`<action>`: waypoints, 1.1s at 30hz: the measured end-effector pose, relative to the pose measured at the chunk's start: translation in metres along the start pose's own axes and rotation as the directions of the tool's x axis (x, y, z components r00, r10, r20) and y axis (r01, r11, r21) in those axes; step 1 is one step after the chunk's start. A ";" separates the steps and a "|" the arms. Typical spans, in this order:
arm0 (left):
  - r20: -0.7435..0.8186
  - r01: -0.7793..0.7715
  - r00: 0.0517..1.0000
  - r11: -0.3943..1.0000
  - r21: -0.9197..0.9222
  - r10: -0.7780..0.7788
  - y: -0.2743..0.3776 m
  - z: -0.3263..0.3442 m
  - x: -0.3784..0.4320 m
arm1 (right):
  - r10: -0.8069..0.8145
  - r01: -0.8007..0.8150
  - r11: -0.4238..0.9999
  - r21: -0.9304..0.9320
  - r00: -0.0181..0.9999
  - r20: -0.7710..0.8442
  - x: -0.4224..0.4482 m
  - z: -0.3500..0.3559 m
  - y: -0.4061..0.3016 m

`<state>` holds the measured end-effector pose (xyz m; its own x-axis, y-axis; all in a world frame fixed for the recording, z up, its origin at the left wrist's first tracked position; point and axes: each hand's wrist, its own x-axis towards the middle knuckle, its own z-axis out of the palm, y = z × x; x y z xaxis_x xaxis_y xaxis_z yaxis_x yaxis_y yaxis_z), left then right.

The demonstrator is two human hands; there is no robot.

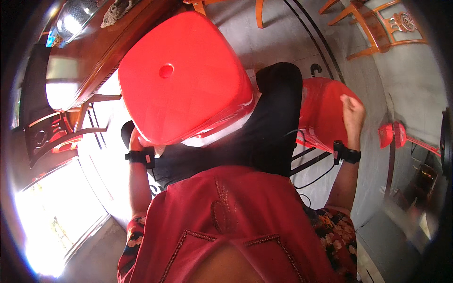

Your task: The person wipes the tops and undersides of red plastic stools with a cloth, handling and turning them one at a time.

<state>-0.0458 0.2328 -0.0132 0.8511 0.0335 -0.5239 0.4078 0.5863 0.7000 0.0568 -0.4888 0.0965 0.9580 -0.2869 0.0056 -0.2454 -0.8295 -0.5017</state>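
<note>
A large red plastic stool (191, 70) with a round hole in its seat tilts in front of me, over my legs in black trousers. My left hand (136, 140) is at its near left edge, gripping the rim; some fingers are hidden under the seat. Something white (201, 141) shows below the stool's near side. Out to the right, my right hand (353, 112) is raised over a second red plastic stool (320, 106), fingers curled and slightly blurred. Nothing shows in it, and whether it touches this stool is unclear. Both wrists wear black straps with cables.
At the upper left stands a polished wooden table (95, 60) with a metal colander (74, 19) on it. Carved wooden chairs are at the left (63, 131) and upper right (378, 32). A red dustpan (386, 135) lies at the right. Black cable (320, 178) hangs beside my right leg.
</note>
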 end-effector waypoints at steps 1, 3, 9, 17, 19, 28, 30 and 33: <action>-0.063 0.045 0.997 0.999 0.011 -0.044 -0.005 0.001 0.010 | -0.229 0.215 0.943 0.253 0.973 0.028 -0.008 0.008 -0.034; -0.030 0.025 0.999 1.000 0.019 -0.024 -0.016 0.005 0.032 | -0.437 0.236 0.814 0.531 0.851 0.291 -0.031 0.035 -0.096; 0.072 -0.071 0.995 0.996 0.057 0.067 -0.028 0.027 0.038 | -0.516 0.229 0.855 0.465 0.470 0.716 -0.056 0.090 -0.192; 0.235 -0.289 0.946 0.912 0.290 0.225 0.001 0.068 -0.030 | -0.344 -0.006 0.778 0.628 0.832 0.434 0.045 0.126 -0.211; -0.117 -0.180 0.975 0.980 0.088 0.189 -0.004 0.081 -0.034 | -0.366 0.074 0.809 0.583 0.839 0.402 0.044 0.164 -0.229; -0.115 -0.300 0.943 0.947 0.113 0.312 -0.005 0.117 -0.037 | -0.789 0.487 0.537 0.689 0.580 0.205 0.040 0.152 -0.236; -0.159 -0.294 0.940 0.954 0.065 0.300 0.004 0.121 -0.046 | -0.834 0.600 0.447 0.664 0.547 0.067 0.038 0.139 -0.243; -0.177 -0.266 0.944 0.960 0.092 0.279 0.028 0.122 -0.064 | -0.816 0.557 0.437 0.706 0.575 0.051 0.037 0.109 -0.242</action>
<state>-0.0490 0.1485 0.0989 0.8587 0.3380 -0.3852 0.1951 0.4794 0.8557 0.1681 -0.2461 0.1241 0.7590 0.5367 0.3686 0.5315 -0.1836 -0.8269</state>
